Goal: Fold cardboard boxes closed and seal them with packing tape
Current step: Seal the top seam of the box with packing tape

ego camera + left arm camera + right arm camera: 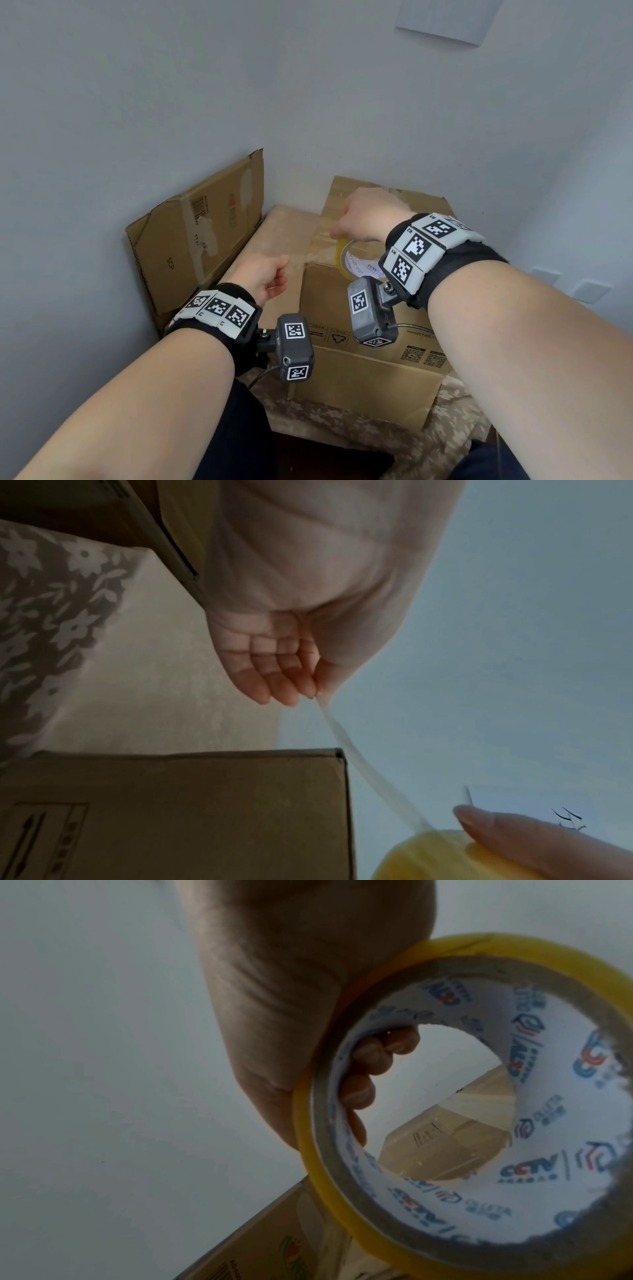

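A closed brown cardboard box [370, 370] stands on a cloth-covered surface, with old tape along its top seam. My right hand [337, 236] hovers over the box's top left edge and grips a yellow-edged roll of clear packing tape [347, 258]. In the right wrist view its fingers [363, 1074] curl through the roll's printed core [514, 1164]. My left hand [282, 270] is just left of the box and pinches the free tape end. A clear tape strip [363, 758] stretches from that pinch [313, 695] over the box corner [337, 753] to the roll [428, 856].
A flattened cardboard box [198, 236] leans against the wall at the left. The surface under the box wears a floral cloth [284, 233]. Grey walls close in behind and on both sides, with sockets [589, 291] low on the right wall.
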